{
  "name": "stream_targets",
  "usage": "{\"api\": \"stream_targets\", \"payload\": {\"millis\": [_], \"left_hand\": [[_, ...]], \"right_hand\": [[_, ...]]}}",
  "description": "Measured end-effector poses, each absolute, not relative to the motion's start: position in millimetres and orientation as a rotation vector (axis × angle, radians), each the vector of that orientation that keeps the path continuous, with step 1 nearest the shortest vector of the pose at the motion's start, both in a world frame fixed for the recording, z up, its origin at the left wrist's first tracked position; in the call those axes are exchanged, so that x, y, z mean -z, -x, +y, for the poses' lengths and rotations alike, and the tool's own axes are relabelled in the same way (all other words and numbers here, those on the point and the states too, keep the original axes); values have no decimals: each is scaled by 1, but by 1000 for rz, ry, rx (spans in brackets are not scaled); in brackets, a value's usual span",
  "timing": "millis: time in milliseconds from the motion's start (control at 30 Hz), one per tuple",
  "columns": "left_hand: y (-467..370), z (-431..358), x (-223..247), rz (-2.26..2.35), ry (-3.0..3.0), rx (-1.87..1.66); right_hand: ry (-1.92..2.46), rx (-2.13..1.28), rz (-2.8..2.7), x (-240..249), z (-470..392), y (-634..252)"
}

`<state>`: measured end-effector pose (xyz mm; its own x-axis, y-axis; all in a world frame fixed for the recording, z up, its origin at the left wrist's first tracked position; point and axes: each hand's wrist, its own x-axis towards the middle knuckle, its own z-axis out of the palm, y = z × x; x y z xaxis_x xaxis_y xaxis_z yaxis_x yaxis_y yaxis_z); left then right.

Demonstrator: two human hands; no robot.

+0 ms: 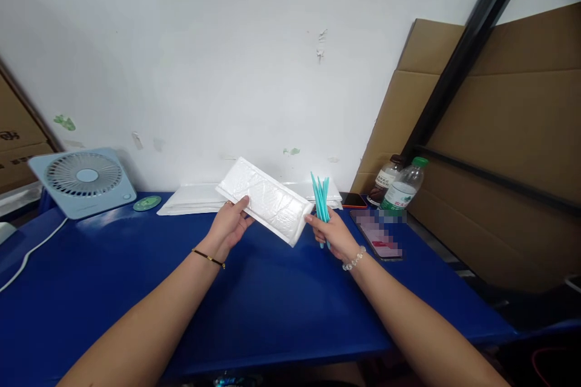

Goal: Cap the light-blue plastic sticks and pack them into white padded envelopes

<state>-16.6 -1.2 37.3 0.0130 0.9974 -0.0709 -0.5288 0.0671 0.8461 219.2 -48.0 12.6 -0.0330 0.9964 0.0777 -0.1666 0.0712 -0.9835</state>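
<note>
A white padded bubble mailer is held tilted above the blue table, its right end lower than its left. My left hand grips its lower left edge, thumb on top and fingers beneath. In my right hand is a bundle of several thin turquoise pointed sticks, standing nearly upright in the closed fingers. The right thumb is at the mailer's right end; whether it presses on the mailer I cannot tell. Behind, against the wall, lie more white mailers, partly hidden by the held one.
A light blue fan stands at the left on the blue table, beside a green disc. To the right are a phone, a dark flat device, two bottles and cardboard behind a black metal frame.
</note>
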Motion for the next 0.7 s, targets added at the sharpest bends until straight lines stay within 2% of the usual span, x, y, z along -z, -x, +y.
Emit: {"api": "stream_targets", "payload": {"millis": [200, 267, 333, 367, 467, 567, 700], "left_hand": [[11, -4, -32, 950, -908, -1429], [21, -4, -39, 1172, -1165, -1602], [34, -7, -50, 1353, -1688, -1731], [39, -10, -55, 1334, -2046, -1647], [41, -21, -63, 1100, -2849, -950], [29, -31, -54, 1019, -3082, -434], [18, -34, -40, 1052, -3071, -296]], "right_hand": [[1029, -1345, -1042, -12, -48, -216], [1039, -1390, -1039, -13, -48, -217], [1044, -1449, -1050, -14, -48, -219], [1050, -1480, -1059, -14, -48, -220], [1072, -1559, -1075, -13, -48, -219], [1066, -1623, -1100, -11, -49, -216], [1083, -1620, -1181, -12, -50, -215]]}}
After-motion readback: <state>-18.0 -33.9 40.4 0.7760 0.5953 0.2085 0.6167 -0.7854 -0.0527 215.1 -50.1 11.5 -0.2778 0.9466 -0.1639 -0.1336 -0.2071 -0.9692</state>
